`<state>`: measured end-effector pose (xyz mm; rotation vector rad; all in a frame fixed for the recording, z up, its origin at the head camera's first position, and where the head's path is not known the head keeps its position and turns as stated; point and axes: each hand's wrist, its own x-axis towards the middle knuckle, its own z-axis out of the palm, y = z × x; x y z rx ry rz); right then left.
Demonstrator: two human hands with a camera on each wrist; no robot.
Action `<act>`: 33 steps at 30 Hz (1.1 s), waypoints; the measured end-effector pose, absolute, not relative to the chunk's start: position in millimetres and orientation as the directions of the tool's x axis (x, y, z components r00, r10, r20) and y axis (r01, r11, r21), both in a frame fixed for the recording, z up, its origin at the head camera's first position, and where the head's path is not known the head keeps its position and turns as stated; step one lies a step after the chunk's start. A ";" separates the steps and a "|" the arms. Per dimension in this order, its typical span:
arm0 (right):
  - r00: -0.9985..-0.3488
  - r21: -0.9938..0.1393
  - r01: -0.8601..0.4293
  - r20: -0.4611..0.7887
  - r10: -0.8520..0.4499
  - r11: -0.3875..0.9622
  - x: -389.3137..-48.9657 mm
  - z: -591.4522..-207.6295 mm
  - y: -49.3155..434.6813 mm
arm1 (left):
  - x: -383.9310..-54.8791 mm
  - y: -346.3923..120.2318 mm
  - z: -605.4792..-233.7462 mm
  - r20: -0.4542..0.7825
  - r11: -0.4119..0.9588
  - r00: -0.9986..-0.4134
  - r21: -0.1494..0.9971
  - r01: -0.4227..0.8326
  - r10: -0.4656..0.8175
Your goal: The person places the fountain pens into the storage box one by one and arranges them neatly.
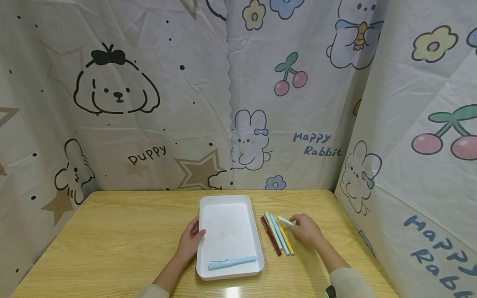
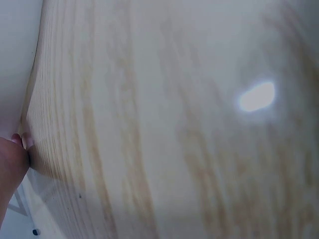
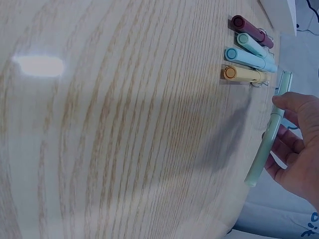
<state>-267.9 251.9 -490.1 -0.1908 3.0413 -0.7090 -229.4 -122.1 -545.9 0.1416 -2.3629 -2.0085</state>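
One green pen (image 3: 267, 144) is pinched in your right hand (image 1: 306, 229), its long axis slanting forward-left, with the tray (image 1: 225, 223) left of that grip, held by your left hand (image 1: 189, 240).

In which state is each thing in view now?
Tray: upright on table
Blue pen in tray: lying flat
Red pen: lying on table
Loose green pen: lying on table
Loose blue pen: lying on table
Yellow pen: lying on table
Held green pen: lifted, no nib showing
Left grip: holding tray's side
Right grip: pinching held green pen
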 end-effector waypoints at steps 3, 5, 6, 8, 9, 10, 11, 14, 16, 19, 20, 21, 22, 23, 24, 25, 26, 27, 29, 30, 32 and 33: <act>-0.991 -0.445 -0.122 0.010 -0.131 0.887 -266.7 -487.8 250.8 | -229.8 -122.0 -545.9 -0.031 0.164 -0.995 0.985 -0.046 -0.095; -0.991 -0.444 -0.123 0.007 -0.134 0.888 -266.1 -487.2 250.3 | -229.8 -121.9 -546.0 -0.032 0.164 -0.995 0.985 -0.048 -0.096; -0.991 -0.446 -0.124 0.005 -0.136 0.887 -266.2 -487.4 250.3 | -229.7 -122.0 -546.0 -0.033 0.166 -0.995 0.985 -0.049 -0.098; -0.991 -0.448 -0.123 0.002 -0.136 0.886 -266.0 -488.0 250.3 | -229.5 -122.0 -545.9 -0.035 0.169 -0.994 0.984 -0.052 -0.101; -0.991 -0.449 -0.124 0.002 -0.137 0.885 -265.7 -488.0 250.0 | -229.4 -121.9 -545.8 -0.035 0.170 -0.994 0.984 -0.052 -0.102; -0.990 -0.452 -0.126 0.002 -0.140 0.883 -265.5 -488.0 249.9 | -229.3 -121.8 -545.8 -0.036 0.170 -0.994 0.984 -0.053 -0.103; -0.990 -0.453 -0.128 0.001 -0.143 0.882 -265.4 -488.2 249.7 | -229.3 -121.8 -545.8 -0.035 0.171 -0.994 0.984 -0.053 -0.104; -0.989 -0.455 -0.132 -0.001 -0.149 0.881 -265.0 -487.8 248.8 | -229.6 -121.8 -546.4 -0.031 0.174 -0.994 0.984 -0.049 -0.103; -0.988 -0.458 -0.135 0.000 -0.152 0.879 -265.1 -487.1 248.0 | -230.1 -121.7 -547.1 -0.030 0.172 -0.994 0.984 -0.047 -0.104; -0.987 -0.458 -0.144 0.005 -0.159 0.877 -265.2 -486.1 246.9 | -230.8 -121.5 -547.7 -0.028 0.171 -0.994 0.984 -0.045 -0.106; -0.987 -0.455 -0.150 0.010 -0.163 0.878 -265.3 -485.8 246.5 | -230.9 -121.4 -547.5 -0.026 0.171 -0.994 0.984 -0.044 -0.107; -0.986 -0.454 -0.157 0.016 -0.168 0.877 -265.1 -485.1 246.0 | -230.9 -121.3 -547.3 -0.026 0.170 -0.994 0.984 -0.044 -0.107; -0.985 -0.452 -0.164 0.021 -0.174 0.877 -264.9 -484.5 245.3 | -230.9 -121.1 -547.1 -0.027 0.167 -0.994 0.985 -0.044 -0.106; -0.983 -0.451 -0.172 0.026 -0.180 0.876 -264.8 -483.9 244.6 | -230.7 -121.1 -546.6 -0.027 0.168 -0.994 0.985 -0.045 -0.106; -0.982 -0.447 -0.180 0.031 -0.186 0.876 -264.7 -483.4 243.7 | -230.5 -121.0 -546.4 -0.028 0.167 -0.994 0.985 -0.046 -0.106; -0.981 -0.448 -0.186 0.035 -0.191 0.875 -264.6 -482.6 242.6 | -230.3 -121.1 -546.1 -0.029 0.168 -0.994 0.985 -0.046 -0.106; -0.980 -0.448 -0.192 0.038 -0.195 0.873 -264.4 -481.8 241.4 | -230.0 -121.2 -545.8 -0.027 0.168 -0.994 0.985 -0.045 -0.106; -0.979 -0.450 -0.196 0.040 -0.200 0.871 -264.1 -480.8 240.1 | -230.0 -121.3 -545.8 -0.027 0.166 -0.994 0.985 -0.045 -0.105; -0.978 -0.456 -0.200 0.039 -0.205 0.867 -263.6 -479.0 237.4 | -230.0 -121.7 -546.1 -0.027 0.167 -0.994 0.985 -0.044 -0.105; -0.978 -0.456 -0.200 0.037 -0.207 0.867 -263.3 -478.2 236.2 | -230.3 -121.9 -546.4 -0.027 0.166 -0.994 0.985 -0.044 -0.104; -0.976 -0.455 -0.207 0.039 -0.213 0.866 -263.0 -477.2 234.0 | -230.7 -122.3 -546.9 -0.026 0.166 -0.994 0.985 -0.043 -0.103; -0.975 -0.453 -0.212 0.040 -0.218 0.866 -262.9 -476.7 233.1 | -230.8 -122.4 -547.3 -0.025 0.169 -0.994 0.985 -0.042 -0.102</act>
